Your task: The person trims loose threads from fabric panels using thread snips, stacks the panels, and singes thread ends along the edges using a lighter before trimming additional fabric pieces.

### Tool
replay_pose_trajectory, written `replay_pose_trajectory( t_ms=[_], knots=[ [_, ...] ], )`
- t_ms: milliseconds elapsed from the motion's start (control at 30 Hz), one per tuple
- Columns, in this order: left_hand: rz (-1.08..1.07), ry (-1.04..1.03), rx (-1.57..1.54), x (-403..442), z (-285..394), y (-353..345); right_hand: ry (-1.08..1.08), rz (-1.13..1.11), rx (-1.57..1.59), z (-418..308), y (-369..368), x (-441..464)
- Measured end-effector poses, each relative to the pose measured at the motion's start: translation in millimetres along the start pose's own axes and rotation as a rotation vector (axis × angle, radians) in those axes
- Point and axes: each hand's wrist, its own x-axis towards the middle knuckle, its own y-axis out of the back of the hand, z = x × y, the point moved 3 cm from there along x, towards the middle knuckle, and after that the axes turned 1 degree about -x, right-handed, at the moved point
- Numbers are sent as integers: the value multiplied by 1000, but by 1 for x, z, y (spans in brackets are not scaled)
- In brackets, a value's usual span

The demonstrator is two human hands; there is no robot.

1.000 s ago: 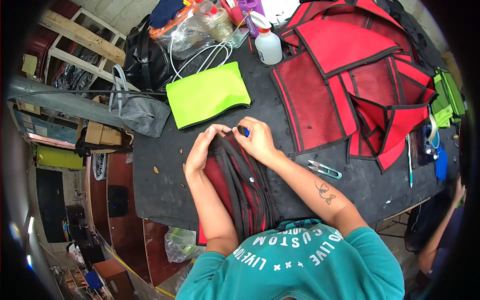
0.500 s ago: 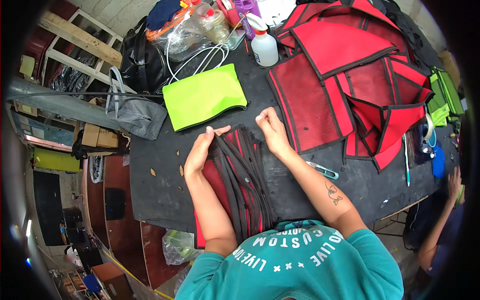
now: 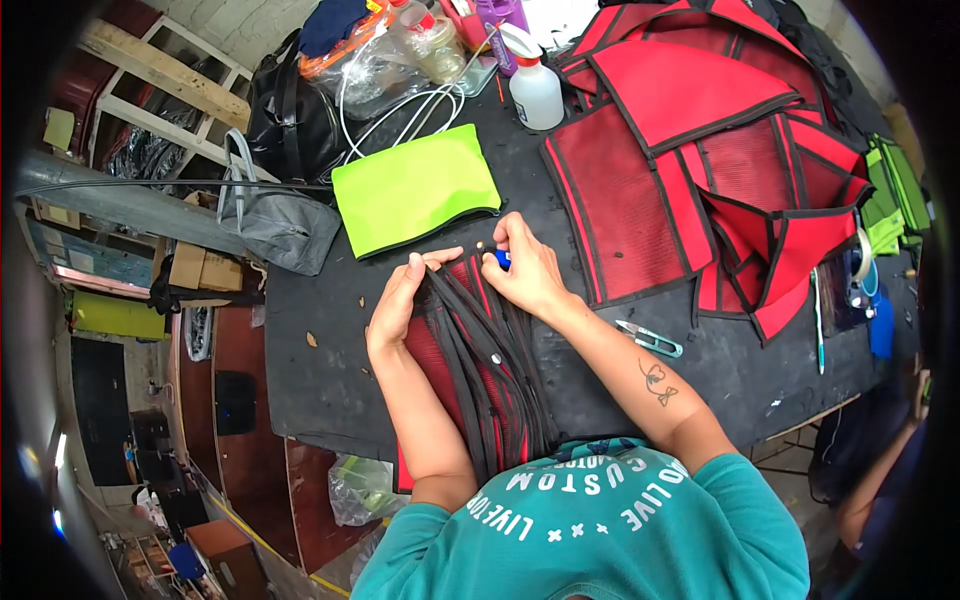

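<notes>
- Stack point(image 3: 480, 370): red mesh, black edging in loose, wavy strips; it lies on the black table point(image 3: 320, 390).
- Left hand point(image 3: 398, 302): fingers extended, thumb parted, against the far end.
- Right hand point(image 3: 528, 270): fingers curled round a blue lighter point(image 3: 503, 260).
- Since half a second ago, the right hand has moved nearer the stack; the lighter now shows.
</notes>
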Motion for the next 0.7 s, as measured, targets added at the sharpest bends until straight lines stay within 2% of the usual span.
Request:
replay_pose_trajectory(
  t_ms=[433,700],
  knots=[
    [-17,-42,-35,3,-4,-1,17,56,-43,-1,-9,7],
    [7,96,-3,22,-37,-4,110,17,162,-1,-11,3]
  ],
)
